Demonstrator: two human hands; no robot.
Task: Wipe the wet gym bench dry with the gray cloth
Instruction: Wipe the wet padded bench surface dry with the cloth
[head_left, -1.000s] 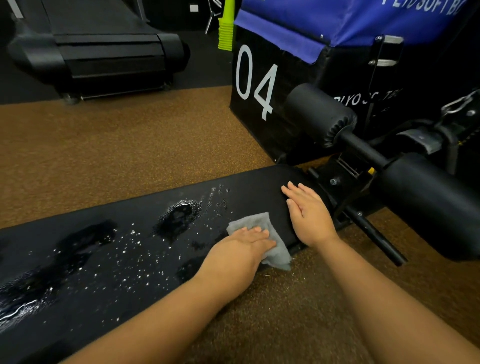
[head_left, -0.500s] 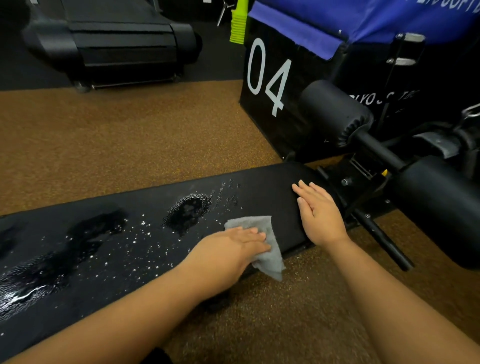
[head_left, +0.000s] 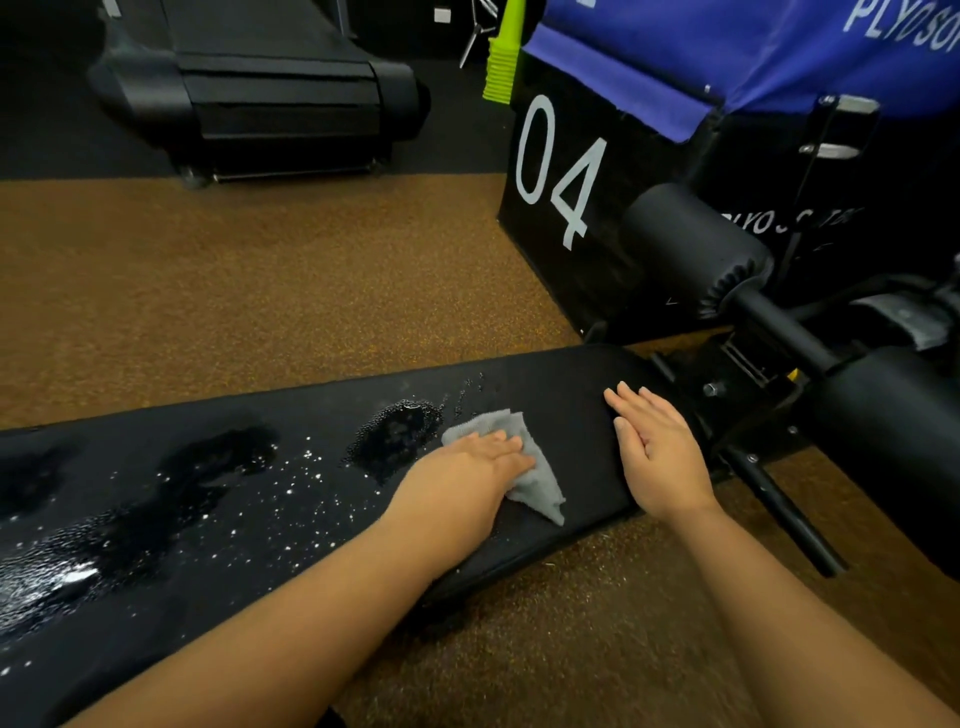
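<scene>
A long black gym bench (head_left: 566, 395) runs from lower left to centre right. Puddles and droplets cover its left and middle parts; one puddle (head_left: 397, 434) lies just left of the cloth. The gray cloth (head_left: 535, 480) lies crumpled on the pad under my left hand (head_left: 470, 480), which presses it down with flat fingers. My right hand (head_left: 657, 452) rests palm-down on the dry right end of the pad, holding nothing, fingers slightly apart.
Black foam leg rollers (head_left: 691, 244) on a metal frame stand at the bench's right end. A black plyo box marked "04" (head_left: 561, 171) with a blue top sits behind. A treadmill (head_left: 270, 88) is at the back left. Brown rubber floor (head_left: 260, 291) surrounds the bench.
My left hand has slid the cloth leftward and away from the near edge, toward the round puddle. My right hand has stayed flat on the bench end.
</scene>
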